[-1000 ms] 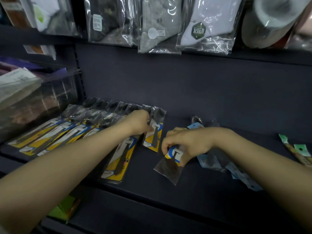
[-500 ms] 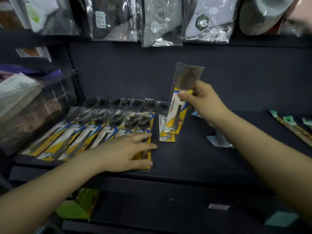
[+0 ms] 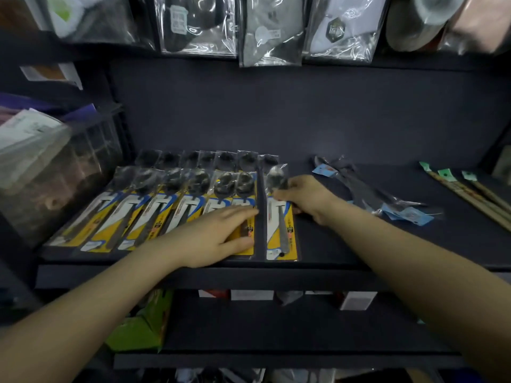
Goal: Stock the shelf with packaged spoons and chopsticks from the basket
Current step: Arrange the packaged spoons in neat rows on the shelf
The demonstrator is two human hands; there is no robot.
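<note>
Yellow-backed card under clear film is what our right hand pinches: the grip is clamped on the upper part of the newest spoon pack, just below the spoon bowl, at the centre of the frame. The pack lies flat on the shelf, long axis running from the back panel toward the front edge, its foot almost at that edge. Our left hand rests flat, fingers straight, on the last pack of the spoon row just to the left; a narrow dark gap separates the two. Closing that gap calls for a short slide leftward, we judge, and the right hand is nearer. Rightward, bare shelf lies before the blue-tagged packs and the chopsticks at right.
</note>
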